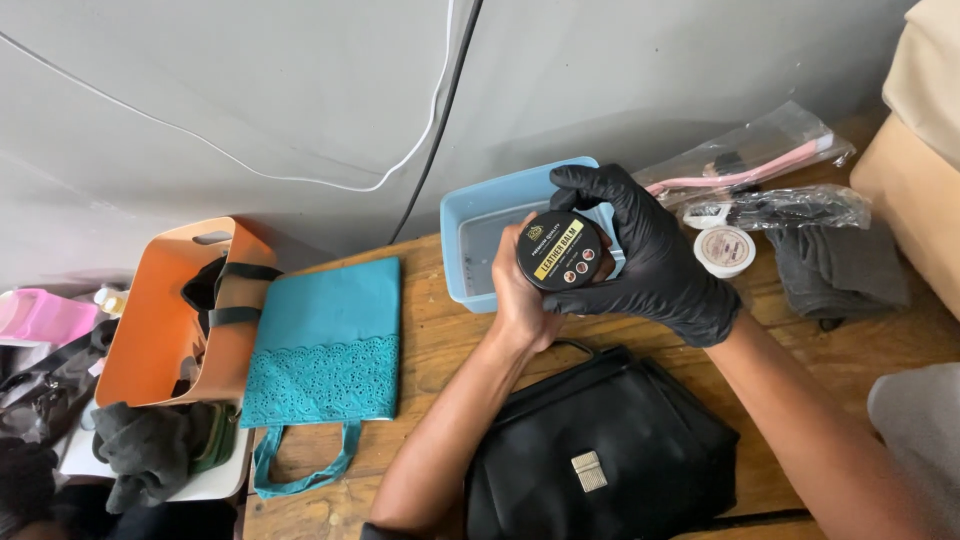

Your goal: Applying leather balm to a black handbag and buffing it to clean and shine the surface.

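1. Both hands meet at the centre of the view over a wooden table [430, 350]: the bare left hand [520, 295] cups a small round black tin [562, 250] from below and behind, fingers curled around its side.
2. Wearing a black glove, the right hand [655, 255] wraps over the tin from 3 o'clock, fingers arched across its top edge and thumb underneath, closed on the lid rim.
3. Held face-up above the table, the tin shows a black lid with a yellow label band and sits just in front of a light blue plastic tub [480, 215] at 12 o'clock.
4. At 6 o'clock of the hands lies a black leather bag [600, 450] with a small metal clasp.
5. At 9 o'clock a teal bag [325, 345] with a lace-pattern edge lies flat; further out stands an orange bag [160, 320] with dark straps inside.
6. At 2 o'clock a pink brush in a clear plastic sleeve [745, 165] rests near the wall, with a small white round jar [724, 250] and a folded grey cloth [840, 265] just beside it.
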